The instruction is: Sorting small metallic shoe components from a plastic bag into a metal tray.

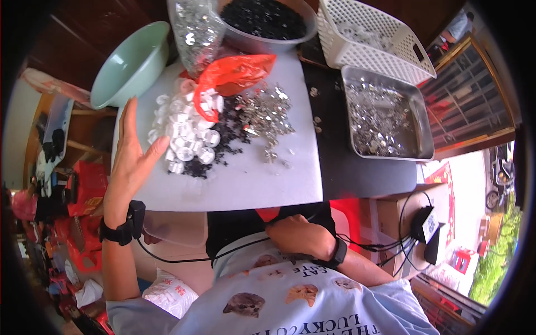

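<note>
My left hand (pixel 134 156) is open at the left edge of the white tabletop (pixel 262 187), fingers straight and thumb apart. Its thumb is beside a heap of white round plastic caps (pixel 187 134); it holds nothing. Small black pieces (pixel 220 145) lie against the caps, and a pile of shiny silvery pieces (pixel 271 114) sits to their right. Behind the caps a crumpled red plastic bag (pixel 237 75) lies partly over them. My right hand (pixel 301 237) rests low over my lap, below the table edge, its fingers curled in; whatever they hold, if anything, is hidden.
A tilted green basin (pixel 134 67) stands back left. Beside it are a clear bag of silvery pieces (pixel 195 33) and a bowl of black pieces (pixel 265 19). At the right are a white basket (pixel 385 42) and a metal tray (pixel 421 148). A cable runs from my left wrist.
</note>
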Demonstrator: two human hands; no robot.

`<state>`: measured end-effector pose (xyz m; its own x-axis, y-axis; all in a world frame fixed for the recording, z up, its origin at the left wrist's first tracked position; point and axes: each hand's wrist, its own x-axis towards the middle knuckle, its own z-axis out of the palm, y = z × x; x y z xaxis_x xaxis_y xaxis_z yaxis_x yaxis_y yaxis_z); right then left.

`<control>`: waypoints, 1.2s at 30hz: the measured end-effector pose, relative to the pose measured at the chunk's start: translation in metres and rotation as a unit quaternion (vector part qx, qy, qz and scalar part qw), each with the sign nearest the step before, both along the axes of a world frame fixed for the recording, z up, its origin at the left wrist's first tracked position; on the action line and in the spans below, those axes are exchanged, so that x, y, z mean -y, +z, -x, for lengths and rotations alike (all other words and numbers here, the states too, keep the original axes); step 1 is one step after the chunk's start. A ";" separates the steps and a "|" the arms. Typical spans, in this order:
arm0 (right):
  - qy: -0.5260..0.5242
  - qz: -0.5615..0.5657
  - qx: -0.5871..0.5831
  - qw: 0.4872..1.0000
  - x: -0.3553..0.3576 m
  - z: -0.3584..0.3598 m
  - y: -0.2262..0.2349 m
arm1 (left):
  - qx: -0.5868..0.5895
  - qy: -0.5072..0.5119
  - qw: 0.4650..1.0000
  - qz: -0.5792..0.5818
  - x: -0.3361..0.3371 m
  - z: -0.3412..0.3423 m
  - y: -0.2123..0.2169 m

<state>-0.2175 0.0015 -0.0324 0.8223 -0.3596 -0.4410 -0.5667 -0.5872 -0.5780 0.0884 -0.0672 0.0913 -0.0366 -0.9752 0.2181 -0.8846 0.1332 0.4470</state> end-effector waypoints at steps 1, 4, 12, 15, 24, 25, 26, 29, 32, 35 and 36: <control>-0.002 -0.013 -0.009 1.000 0.001 0.001 0.001 | -0.014 0.008 1.000 0.006 0.003 0.002 0.013; 0.004 -0.037 -0.027 0.999 0.003 -0.003 0.000 | -0.078 0.033 0.996 0.025 0.019 0.001 0.042; -0.033 -0.092 -0.023 0.995 0.004 0.002 0.006 | -0.093 -0.012 0.995 0.043 0.104 0.021 0.089; -0.049 -0.109 -0.029 0.992 0.007 0.005 0.012 | -0.055 -0.025 0.996 0.071 0.135 0.043 0.100; -0.078 -0.050 0.026 0.995 0.006 0.011 0.016 | 0.229 0.033 0.963 0.138 0.196 0.074 0.104; -0.081 -0.041 0.033 0.995 0.006 0.012 0.016 | 0.252 0.052 0.954 0.153 0.201 0.068 0.104; -0.089 -0.033 0.039 0.995 0.005 0.013 0.016 | 0.273 0.067 0.945 0.167 0.203 0.068 0.104; -0.110 -0.018 0.056 0.992 0.004 0.017 0.012 | 0.315 0.038 0.928 0.194 0.206 0.072 0.103; -0.138 -0.005 0.087 0.987 0.005 0.018 0.013 | 0.358 0.037 0.925 0.124 0.205 0.084 0.118; -0.145 0.004 0.095 0.985 0.005 0.019 0.012 | 0.352 0.049 0.934 0.044 0.208 0.092 0.120; -0.144 0.002 0.096 0.985 0.005 0.019 0.012 | 0.351 0.058 0.933 0.059 0.209 0.093 0.119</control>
<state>-0.2368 -0.0039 -0.0199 0.7545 -0.5908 -0.2858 -0.5904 -0.4208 -0.6887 -0.0044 -0.2763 0.2105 -0.1073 -0.9520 0.2868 -0.9651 0.0304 -0.2602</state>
